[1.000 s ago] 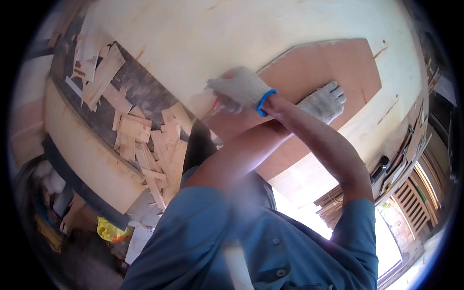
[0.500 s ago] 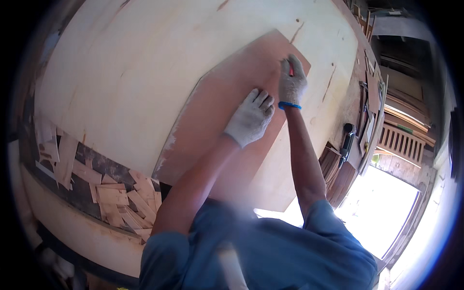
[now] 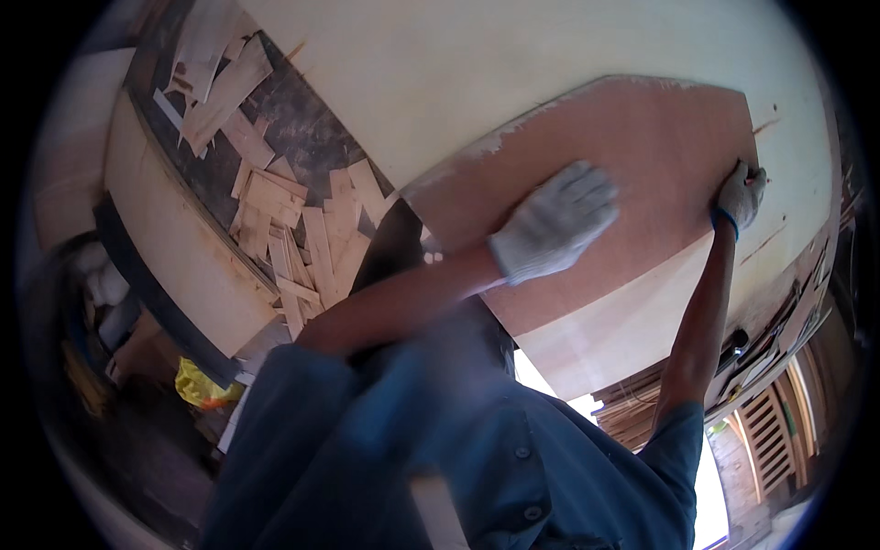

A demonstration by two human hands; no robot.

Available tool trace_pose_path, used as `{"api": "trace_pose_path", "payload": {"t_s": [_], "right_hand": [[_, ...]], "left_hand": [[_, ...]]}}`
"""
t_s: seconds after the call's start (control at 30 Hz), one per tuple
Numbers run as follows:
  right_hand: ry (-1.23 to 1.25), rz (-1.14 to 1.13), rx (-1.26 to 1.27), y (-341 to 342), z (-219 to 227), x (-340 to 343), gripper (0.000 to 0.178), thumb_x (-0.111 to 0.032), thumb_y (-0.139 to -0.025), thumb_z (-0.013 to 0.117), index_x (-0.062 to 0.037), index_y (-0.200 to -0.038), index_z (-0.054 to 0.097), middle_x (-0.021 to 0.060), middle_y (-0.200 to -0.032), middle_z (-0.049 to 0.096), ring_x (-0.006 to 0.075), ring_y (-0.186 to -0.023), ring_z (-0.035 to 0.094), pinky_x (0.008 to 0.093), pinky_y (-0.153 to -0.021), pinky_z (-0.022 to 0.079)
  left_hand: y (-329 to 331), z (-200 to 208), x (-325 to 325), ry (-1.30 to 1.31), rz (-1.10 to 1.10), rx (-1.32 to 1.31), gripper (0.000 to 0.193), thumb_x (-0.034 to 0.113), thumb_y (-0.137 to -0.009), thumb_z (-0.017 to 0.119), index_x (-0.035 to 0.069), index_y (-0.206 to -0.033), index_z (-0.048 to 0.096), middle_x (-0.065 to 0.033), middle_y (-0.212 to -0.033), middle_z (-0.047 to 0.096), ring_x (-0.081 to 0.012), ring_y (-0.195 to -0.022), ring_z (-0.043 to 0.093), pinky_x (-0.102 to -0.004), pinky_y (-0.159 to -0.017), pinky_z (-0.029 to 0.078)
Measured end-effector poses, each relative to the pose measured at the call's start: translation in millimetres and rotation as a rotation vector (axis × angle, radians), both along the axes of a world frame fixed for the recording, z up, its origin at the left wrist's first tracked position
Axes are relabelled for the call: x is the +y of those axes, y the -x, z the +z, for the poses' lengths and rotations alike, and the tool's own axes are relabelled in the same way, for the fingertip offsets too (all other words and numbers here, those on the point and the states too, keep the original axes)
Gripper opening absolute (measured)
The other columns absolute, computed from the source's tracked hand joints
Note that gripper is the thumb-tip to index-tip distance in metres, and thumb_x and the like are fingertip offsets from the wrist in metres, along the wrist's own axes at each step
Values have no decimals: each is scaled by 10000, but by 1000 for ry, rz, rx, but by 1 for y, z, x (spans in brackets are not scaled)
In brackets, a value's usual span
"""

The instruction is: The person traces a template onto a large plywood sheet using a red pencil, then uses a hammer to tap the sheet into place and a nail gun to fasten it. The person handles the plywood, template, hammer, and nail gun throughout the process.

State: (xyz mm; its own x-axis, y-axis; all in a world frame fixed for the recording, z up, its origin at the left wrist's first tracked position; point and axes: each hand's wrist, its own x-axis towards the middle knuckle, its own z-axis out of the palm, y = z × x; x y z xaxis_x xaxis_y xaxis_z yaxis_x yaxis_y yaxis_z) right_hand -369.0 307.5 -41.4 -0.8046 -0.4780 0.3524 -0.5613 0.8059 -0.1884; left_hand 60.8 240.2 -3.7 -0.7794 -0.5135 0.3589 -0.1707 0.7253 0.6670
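So the brown board (image 3: 669, 137) is lying flat on top of a big pale wood sheet (image 3: 440, 69), a bit right of the middle, with its near end over by the person's body. It's got angled corners at the far end and pale, scuffed-looking patches along the upper left edge.

The hands are well apart, both gloved. The left hand (image 3: 555, 225) is laid flat on the board, fingers stretched out and not clamped on anything. My guess is that it's there as a weight so the board doesn't slide around on the sheet. The right hand (image 3: 741, 197), the one with the blue cuff (image 3: 725, 220), is way out at the board's right edge with its fingers curled. There's a speck of red by the fingertips, but it's too tiny to say what it is, so I honestly can't tell if that hand is gripping something.

Loose wood scraps (image 3: 270, 197) are heaped off to the left, probably shoved there just to be out of the way.
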Motion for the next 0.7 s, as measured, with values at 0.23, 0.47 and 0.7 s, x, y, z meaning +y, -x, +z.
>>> {"api": "trace_pose_path", "payload": {"t_s": [0.23,0.47,0.7], "right_hand": [[-151,-17,-135,11,15,-3,690,-564,-1022,528,-57,-1490,531,191,-1421,631,365,-1275,619,440,-1058,471],[-192,-78,-144,20,18,-5,707,-561,-1015,554,-82,-1534,521,172,-1474,618,377,-1287,625,439,-1084,477],[-124,-8,-124,27,14,-7,738,-619,-996,557,-78,-1498,567,159,-1435,655,349,-1269,644,416,-1087,489]], "left_hand": [[-164,33,32,-176,504,-282,504,132,-907,712,53,-1392,599,-194,-1451,585,-408,-1355,542,-528,-1145,425],[-162,50,94,-1067,639,-410,631,269,-1018,619,67,-1573,397,-277,-1350,621,-454,-1215,633,-503,-1016,516],[-137,64,104,-1601,680,-371,657,288,-1012,541,100,-1602,323,-300,-1331,619,-451,-1192,648,-506,-1029,499]]}}
